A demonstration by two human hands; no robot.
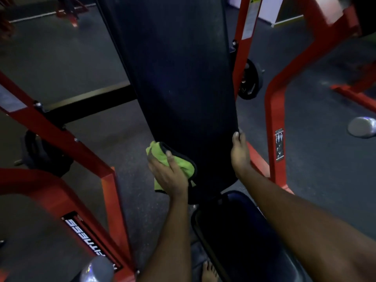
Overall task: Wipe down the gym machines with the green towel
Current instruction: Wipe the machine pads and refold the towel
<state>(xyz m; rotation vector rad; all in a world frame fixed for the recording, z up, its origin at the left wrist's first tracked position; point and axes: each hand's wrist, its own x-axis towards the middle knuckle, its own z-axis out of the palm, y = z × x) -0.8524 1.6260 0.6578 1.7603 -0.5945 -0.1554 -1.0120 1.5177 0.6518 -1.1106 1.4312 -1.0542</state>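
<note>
Scrunching the lime-green, black-trimmed towel [158, 153] in our left grip [166, 176], pressed low on the black pad [179, 78]; our right grip [241, 153] is curled round the pad's other edge.

The head camera looks steeply down, close over the black bench pad [173, 78].

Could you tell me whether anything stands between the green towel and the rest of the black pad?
Nothing visible does. The left hand holds the green towel against the lower left edge of the black back pad, whose face above shows bare. The right hand grips only its right edge.
</note>
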